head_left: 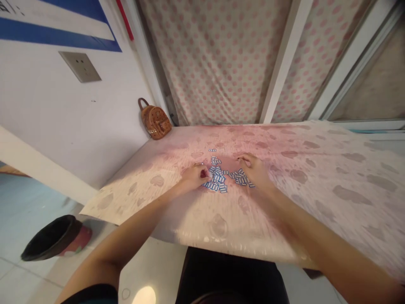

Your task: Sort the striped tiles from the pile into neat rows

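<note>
Small flat white pieces with blue edges (218, 178) lie in a loose pile on the cloth-covered table (218, 226), between my two hands. My left hand (193, 176) is curled at the left edge of this pile, fingertips and thumb close together. Whatever it pinches is too small to make out. A second cluster of the same pieces (242, 179) lies beside my right hand (253, 168), partly under it. That hand is raised a little, its thumb and forefinger pinched together at the left. I cannot make out what is between them. A short row of pieces (212, 150) lies farther back.
A brown mini backpack (156, 121) leans against the wall at the table's back left corner. Behind the table hangs a dotted curtain (218, 59). On the floor at left stands a dark-mouthed bucket (57, 238). A wall socket (80, 66) is at upper left.
</note>
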`<state>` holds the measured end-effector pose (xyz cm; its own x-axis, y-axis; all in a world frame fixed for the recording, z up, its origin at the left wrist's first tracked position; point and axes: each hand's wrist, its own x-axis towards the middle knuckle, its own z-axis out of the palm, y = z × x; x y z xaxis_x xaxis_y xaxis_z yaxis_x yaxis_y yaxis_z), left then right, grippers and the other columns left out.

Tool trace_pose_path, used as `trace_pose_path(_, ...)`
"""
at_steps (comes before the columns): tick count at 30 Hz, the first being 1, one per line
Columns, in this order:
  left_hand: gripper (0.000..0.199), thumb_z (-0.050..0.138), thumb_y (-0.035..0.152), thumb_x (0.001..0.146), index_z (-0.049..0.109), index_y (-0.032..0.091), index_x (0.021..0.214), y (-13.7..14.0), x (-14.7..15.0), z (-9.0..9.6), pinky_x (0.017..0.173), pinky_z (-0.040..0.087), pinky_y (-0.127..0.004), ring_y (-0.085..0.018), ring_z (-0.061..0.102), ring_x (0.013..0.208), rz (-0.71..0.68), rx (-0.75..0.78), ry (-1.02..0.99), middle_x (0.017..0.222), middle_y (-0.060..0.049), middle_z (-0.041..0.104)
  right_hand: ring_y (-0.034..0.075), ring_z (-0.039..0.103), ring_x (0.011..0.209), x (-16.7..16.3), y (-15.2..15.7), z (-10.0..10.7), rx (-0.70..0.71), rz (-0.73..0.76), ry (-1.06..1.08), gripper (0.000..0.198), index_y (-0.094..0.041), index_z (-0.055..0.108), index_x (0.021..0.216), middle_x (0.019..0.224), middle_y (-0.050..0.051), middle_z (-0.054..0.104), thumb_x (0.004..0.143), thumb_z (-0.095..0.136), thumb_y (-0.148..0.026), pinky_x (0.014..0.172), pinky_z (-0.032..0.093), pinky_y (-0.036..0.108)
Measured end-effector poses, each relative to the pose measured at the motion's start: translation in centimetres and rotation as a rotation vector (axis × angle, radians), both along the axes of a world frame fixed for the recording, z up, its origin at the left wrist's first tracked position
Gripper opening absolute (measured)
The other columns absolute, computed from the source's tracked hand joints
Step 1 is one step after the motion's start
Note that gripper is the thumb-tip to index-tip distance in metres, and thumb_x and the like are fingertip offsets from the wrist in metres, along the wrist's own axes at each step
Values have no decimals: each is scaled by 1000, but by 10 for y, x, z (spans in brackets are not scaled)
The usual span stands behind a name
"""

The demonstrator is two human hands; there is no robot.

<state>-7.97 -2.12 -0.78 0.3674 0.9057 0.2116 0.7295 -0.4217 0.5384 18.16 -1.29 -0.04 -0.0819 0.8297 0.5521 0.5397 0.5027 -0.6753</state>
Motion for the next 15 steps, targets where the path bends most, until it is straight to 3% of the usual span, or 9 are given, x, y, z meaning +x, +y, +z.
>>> trace_pose_path(4, 26, 77, 29, 69, 67, 17, 90, 7, 4, 0, 70, 47, -25, -15, 61, 77, 19, -111, -98, 89, -3, 67, 21, 64, 81, 8, 2, -19, 90, -90, -39, 24, -18, 67, 87, 90, 8, 69, 86, 44, -27, 75, 49, 33)
trace_pose_path(9, 20, 77, 20, 65, 63, 15, 79, 18, 4, 0, 59, 42, -23, -13, 56, 66, 13, -260, -128, 72, 1, 61, 21, 62, 77, 21, 2, -20, 98, -82, -65, 25, -17, 67, 86, 88, 9, 68, 88, 43, -25, 73, 47, 32)
trace_pose_path(12, 22, 73, 15, 67, 60, 15, 85, 19, 5, 3, 58, 41, -22, -13, 56, 64, 83, -209, -151, 72, 2, 60, 21, 62, 78, 23, 4, -16, 56, -95, -56, 25, -17, 67, 86, 90, 9, 68, 88, 43, -25, 73, 47, 31)
trace_pose_path(15, 25, 66, 13, 73, 59, 17, 97, 14, 10, 13, 64, 45, -25, -15, 59, 70, 176, -35, -122, 79, -1, 64, 20, 63, 78, 27, 6, -16, 18, -131, -35, 24, -17, 68, 87, 92, 9, 69, 88, 45, -24, 75, 47, 29)
